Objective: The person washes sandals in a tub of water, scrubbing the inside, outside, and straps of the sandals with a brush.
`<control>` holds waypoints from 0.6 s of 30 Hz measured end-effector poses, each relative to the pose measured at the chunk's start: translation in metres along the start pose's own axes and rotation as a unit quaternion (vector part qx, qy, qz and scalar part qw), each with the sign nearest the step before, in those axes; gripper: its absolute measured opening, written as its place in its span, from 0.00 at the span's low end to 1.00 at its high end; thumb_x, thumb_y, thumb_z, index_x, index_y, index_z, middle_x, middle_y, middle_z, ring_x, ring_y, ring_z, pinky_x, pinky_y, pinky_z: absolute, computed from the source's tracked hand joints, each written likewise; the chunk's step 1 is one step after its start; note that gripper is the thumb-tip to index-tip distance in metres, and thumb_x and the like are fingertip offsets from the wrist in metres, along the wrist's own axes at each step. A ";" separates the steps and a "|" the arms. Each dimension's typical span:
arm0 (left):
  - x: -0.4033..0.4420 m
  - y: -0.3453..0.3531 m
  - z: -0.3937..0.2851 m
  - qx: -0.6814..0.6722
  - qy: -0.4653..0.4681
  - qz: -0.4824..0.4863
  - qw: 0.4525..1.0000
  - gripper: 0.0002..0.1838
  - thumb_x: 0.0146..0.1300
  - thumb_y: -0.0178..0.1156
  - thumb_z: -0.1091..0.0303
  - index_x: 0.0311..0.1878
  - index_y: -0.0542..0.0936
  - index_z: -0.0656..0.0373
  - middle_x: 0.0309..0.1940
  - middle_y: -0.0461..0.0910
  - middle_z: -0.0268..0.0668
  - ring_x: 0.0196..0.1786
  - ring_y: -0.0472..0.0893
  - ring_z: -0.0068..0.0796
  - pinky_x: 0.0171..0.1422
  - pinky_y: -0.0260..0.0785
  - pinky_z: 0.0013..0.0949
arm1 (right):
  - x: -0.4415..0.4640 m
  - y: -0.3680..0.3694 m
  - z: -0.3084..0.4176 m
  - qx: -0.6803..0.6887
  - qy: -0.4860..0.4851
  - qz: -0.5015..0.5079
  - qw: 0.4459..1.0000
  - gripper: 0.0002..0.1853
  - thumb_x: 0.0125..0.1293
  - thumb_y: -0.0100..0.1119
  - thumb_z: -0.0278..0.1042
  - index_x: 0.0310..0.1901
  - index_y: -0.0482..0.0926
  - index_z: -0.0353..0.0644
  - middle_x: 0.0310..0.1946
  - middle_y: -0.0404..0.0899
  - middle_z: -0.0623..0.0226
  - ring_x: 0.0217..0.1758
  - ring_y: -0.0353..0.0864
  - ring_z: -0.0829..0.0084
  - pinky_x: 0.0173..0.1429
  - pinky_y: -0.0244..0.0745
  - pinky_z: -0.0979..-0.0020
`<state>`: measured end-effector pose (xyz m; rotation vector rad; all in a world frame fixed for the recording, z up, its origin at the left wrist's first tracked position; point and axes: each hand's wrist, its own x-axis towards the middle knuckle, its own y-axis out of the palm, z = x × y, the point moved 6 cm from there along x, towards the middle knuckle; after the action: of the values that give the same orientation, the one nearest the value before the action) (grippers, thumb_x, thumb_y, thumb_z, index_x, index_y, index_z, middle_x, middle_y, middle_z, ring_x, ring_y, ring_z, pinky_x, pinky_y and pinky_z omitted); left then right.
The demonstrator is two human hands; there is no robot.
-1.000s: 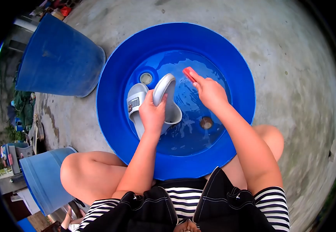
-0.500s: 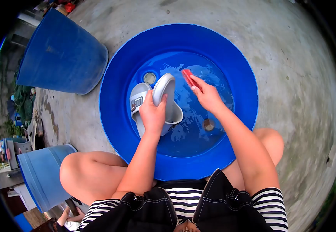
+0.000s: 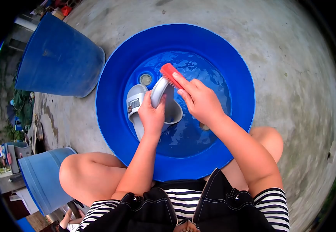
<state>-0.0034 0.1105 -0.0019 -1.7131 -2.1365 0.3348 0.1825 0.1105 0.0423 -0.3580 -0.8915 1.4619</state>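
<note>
My left hand (image 3: 152,116) is wrapped round a grey slipper (image 3: 160,92), held tilted over a blue tub (image 3: 175,167) with water in it. A red brush (image 3: 171,74) is in my right hand (image 3: 202,100), its bristles against the upper end of that slipper. Beside my left hand, a second grey slipper (image 3: 136,101) with a patterned strap leans inside the tub at the left. Part of it is hidden behind my left hand and forearm.
A large blue bucket (image 3: 60,58) stands at the upper left, and a lighter blue barrel (image 3: 46,178) at the lower left. Grey concrete floor (image 3: 291,77) surrounds the tub. Part of another person (image 3: 68,221) shows at the bottom left.
My right hand has moved left with the brush, from over the water onto the held slipper. My left hand keeps its grip, and the slipper leans slightly differently.
</note>
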 end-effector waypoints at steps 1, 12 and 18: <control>0.001 0.001 0.005 0.000 0.001 0.000 1.000 0.20 0.64 0.73 0.68 0.59 0.82 0.59 0.41 0.89 0.42 0.42 0.88 0.30 0.50 0.78 0.34 | -0.004 -0.003 0.015 0.035 -0.036 0.012 0.999 0.28 0.73 0.63 0.38 0.74 0.73 0.59 0.33 0.76 0.61 0.30 0.82 0.58 0.33 0.80 0.59; 0.015 -0.012 -0.006 -0.102 0.015 0.091 0.990 0.30 0.62 0.73 0.71 0.67 0.75 0.60 0.62 0.81 0.42 0.62 0.81 0.34 0.67 0.73 0.36 | -0.009 -0.013 0.036 0.086 -0.065 0.012 0.994 0.27 0.73 0.63 0.38 0.72 0.76 0.62 0.35 0.76 0.65 0.29 0.80 0.63 0.34 0.80 0.63; 0.018 -0.022 -0.022 -0.054 0.054 0.087 0.993 0.24 0.61 0.71 0.76 0.62 0.79 0.63 0.53 0.86 0.41 0.54 0.85 0.29 0.59 0.76 0.32 | -0.016 -0.022 0.053 0.045 -0.126 0.015 0.991 0.28 0.69 0.67 0.36 0.71 0.77 0.62 0.34 0.75 0.66 0.26 0.80 0.63 0.30 0.80 0.64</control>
<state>-0.0168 0.1215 0.0295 -1.9366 -1.9656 0.1714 0.1625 0.0769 0.0870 -0.1208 -1.0194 1.5926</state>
